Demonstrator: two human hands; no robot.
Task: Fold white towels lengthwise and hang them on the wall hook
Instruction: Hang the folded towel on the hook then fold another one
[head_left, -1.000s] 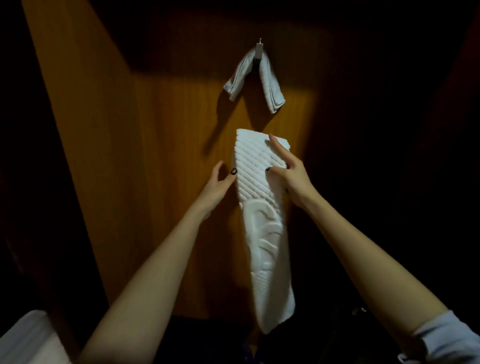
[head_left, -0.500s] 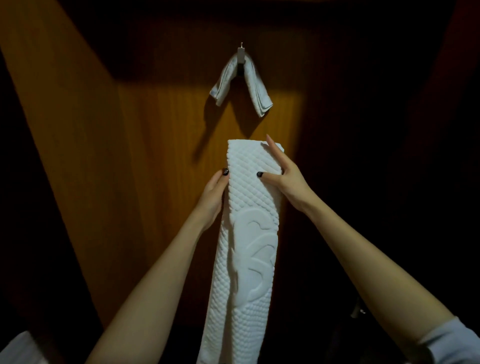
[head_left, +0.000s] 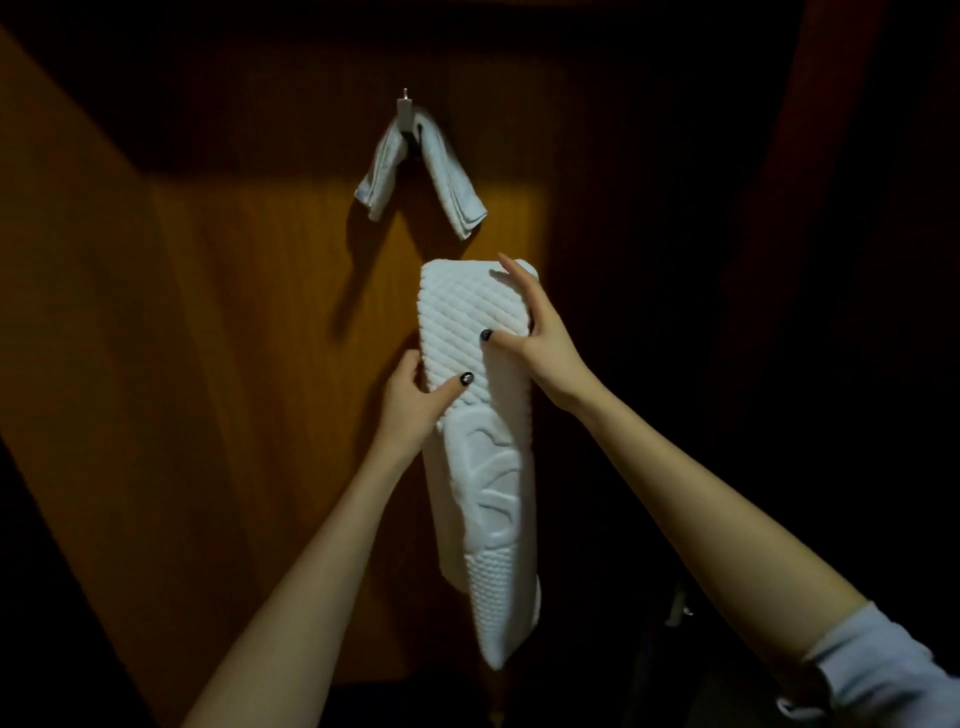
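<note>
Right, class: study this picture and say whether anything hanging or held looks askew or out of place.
The small towel on the hook hangs unevenly: its right end drops lower than its left. The folded towel being held looks neat.

Folded white towel (head_left: 478, 447) in both hands

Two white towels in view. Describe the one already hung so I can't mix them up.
Look at the lit wooden wall panel and find the small metal hook high on it. The hung towel is draped over that hook, its two ends splaying down like an upside-down V. Unlike the long quilted towel held below it, it is smaller and shows no quilting.
</note>
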